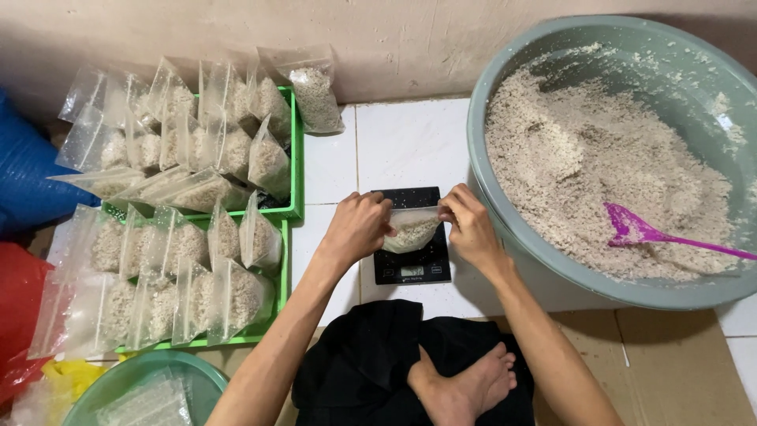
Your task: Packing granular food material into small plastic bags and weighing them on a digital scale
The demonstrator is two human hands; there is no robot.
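Pinching the top edge of a small clear bag (412, 229) of pale grain, the left hand (359, 227) and right hand (471, 225) hold it over the black scale (412, 268) at frame centre. Its mouth faces up, long edge running left-right. Many filled bags (189, 205) crowd the green trays (296, 170); the grey basin (505, 229) looks far from empty.
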